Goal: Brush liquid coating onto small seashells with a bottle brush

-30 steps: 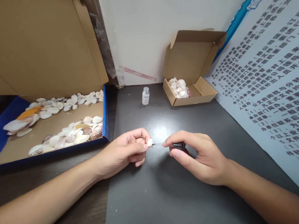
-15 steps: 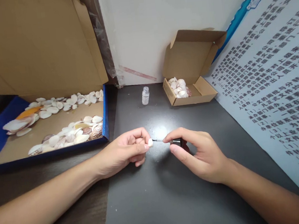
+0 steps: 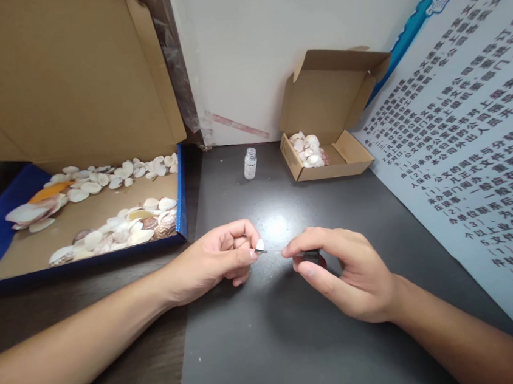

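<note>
Between thumb and index finger, my left hand (image 3: 226, 254) pinches a small white shell (image 3: 260, 244). My right hand (image 3: 349, 268) grips the black cap of a brush (image 3: 310, 256). The brush's thin stem points left, and its dark tip lies at the lower edge of the shell, near my left thumb. Farther back on the dark mat stands a small clear bottle (image 3: 250, 164) with an uncapped neck and a white label.
At left, an open blue box (image 3: 180, 194) holds many shells in two rows. A small open cardboard box (image 3: 334, 171) with white shells stands at back right. A printed sheet (image 3: 472, 151) rises along the right, and a white panel (image 3: 242, 53) closes off the back.
The brush tip has moved down and left across the shell, from its upper right side to its lower edge. My right hand has lowered slightly; my left hand stays nearly still.
</note>
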Demonstrator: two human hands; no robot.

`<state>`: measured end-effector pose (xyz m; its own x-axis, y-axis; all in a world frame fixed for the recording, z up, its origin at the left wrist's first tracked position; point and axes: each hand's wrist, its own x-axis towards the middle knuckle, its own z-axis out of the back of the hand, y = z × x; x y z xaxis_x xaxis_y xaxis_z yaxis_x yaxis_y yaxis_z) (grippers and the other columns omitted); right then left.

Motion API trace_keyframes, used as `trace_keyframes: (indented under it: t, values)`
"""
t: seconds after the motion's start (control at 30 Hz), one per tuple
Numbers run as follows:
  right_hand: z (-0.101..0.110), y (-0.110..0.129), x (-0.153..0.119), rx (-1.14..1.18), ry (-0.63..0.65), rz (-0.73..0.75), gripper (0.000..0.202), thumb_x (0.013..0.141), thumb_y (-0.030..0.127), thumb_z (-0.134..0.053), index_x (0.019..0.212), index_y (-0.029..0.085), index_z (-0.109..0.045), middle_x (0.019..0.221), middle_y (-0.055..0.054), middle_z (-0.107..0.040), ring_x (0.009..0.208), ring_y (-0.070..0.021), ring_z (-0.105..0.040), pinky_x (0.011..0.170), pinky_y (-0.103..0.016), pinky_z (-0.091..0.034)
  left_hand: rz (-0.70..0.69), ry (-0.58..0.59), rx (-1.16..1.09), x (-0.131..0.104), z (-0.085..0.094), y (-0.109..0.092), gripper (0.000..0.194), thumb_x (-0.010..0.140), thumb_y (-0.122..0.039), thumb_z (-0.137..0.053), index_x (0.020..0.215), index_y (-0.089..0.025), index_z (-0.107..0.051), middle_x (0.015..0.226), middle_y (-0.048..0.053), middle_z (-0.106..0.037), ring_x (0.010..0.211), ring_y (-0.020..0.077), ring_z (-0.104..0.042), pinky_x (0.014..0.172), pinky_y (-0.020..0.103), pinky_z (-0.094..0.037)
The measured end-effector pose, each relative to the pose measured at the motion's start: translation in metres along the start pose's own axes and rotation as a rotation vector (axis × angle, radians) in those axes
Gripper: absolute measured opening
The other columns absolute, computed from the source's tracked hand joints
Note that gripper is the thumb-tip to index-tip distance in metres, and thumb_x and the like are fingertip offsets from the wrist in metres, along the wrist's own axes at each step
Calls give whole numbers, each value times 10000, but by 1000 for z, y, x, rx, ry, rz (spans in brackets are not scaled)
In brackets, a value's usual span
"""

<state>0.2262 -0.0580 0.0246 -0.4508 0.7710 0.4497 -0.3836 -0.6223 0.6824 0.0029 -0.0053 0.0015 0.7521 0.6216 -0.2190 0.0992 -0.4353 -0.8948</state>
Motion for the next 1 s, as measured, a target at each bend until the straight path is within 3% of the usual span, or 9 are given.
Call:
trace_keyframes:
  t: [0.2,0.4,0.57,1.0]
  values:
    - [1,0,0,-96,-64,-94,111,921,185,-553,1005,188,-625,714,2,-673,580,-118,-606,525,-217,-464,2,-8,14,0,0,0,269,820,-363,-734,820,-185,-533,537,-91,-386,495,71,-362,490,196,-353]
    - [1,1,0,-64,-30,-20,110,912,177,-537,984,192,-618,707,3,-685,572,-118,-623,509,-213,-469,6,-5,11,0,0,1,271,830,-362,-726,826,-185,-520,537,-93,-394,489,67,-375,489,191,-336]
    - [1,1,1,-94,-53,-69,113,917,187,-537,989,200,-622,709,5,-689,539,-112,-597,495,-220,-470,4,-7,13,0,0,1,259,834,-354,-717,822,-186,-521,535,-92,-386,489,73,-370,486,197,-332]
    - [1,1,2,-84,-35,-22,103,906,173,-541,964,188,-625,695,8,-684,513,-96,-557,502,-208,-465,1,12,34,0,2,1,260,849,-356,-710,839,-180,-519,547,-87,-424,498,61,-404,498,183,-348]
